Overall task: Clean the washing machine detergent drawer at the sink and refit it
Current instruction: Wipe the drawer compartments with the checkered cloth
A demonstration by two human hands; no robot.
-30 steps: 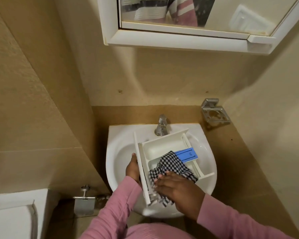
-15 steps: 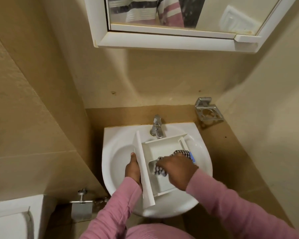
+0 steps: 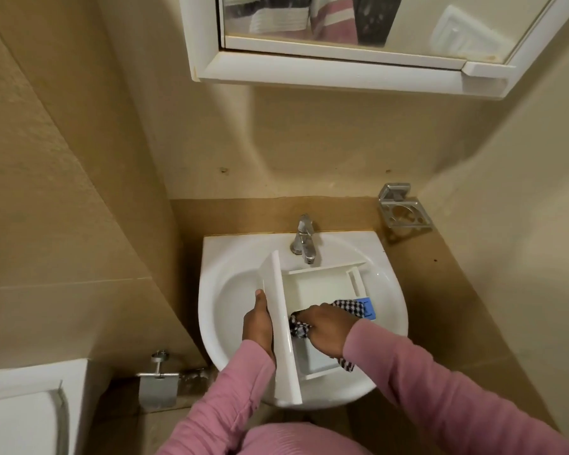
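The white detergent drawer point(image 3: 319, 287) lies across the white sink point(image 3: 230, 297), its long front panel towards the left. My left hand point(image 3: 258, 323) grips that front panel from the left side. My right hand point(image 3: 329, 328) holds a black-and-white checked cloth point(image 3: 347, 307) pressed inside the drawer, close behind the front panel. A blue insert point(image 3: 368, 308) shows at the drawer's right side, partly covered by the cloth. The drawer's near compartment is partly hidden by my right hand.
A chrome tap point(image 3: 304, 239) stands at the back of the sink. A metal holder point(image 3: 403, 210) is fixed to the wall at right. A mirror cabinet point(image 3: 342, 70) hangs overhead. A toilet cistern point(image 3: 23, 408) and paper holder point(image 3: 158, 385) are lower left.
My right hand has moved the cloth from the drawer's near end up into it and then left towards the front panel. My left hand keeps its grip; the view has shifted slightly.
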